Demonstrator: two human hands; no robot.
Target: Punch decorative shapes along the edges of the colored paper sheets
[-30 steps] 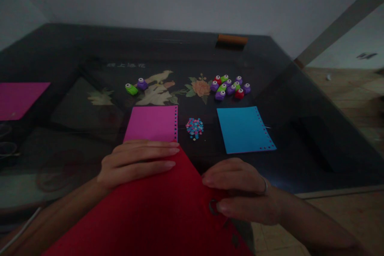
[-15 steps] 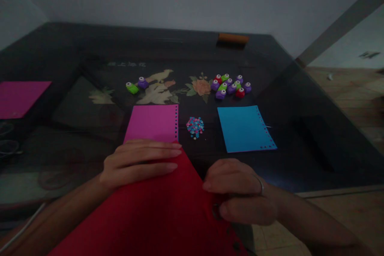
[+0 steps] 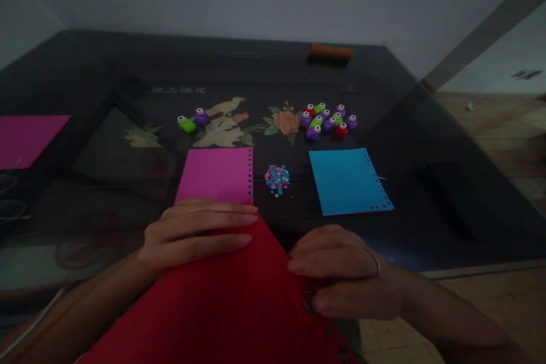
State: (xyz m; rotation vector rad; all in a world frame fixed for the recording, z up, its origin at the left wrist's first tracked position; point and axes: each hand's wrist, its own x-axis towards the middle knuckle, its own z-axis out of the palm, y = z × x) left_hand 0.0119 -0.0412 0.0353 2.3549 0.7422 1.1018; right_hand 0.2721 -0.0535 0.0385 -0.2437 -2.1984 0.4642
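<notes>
Single head-worn view, forward and down, close over dark table (image 3: 426, 205).

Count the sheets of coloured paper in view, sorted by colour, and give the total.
Magenta sheets: 2
Blue sheet: 1
Red sheet: 1
Total: 4
</notes>
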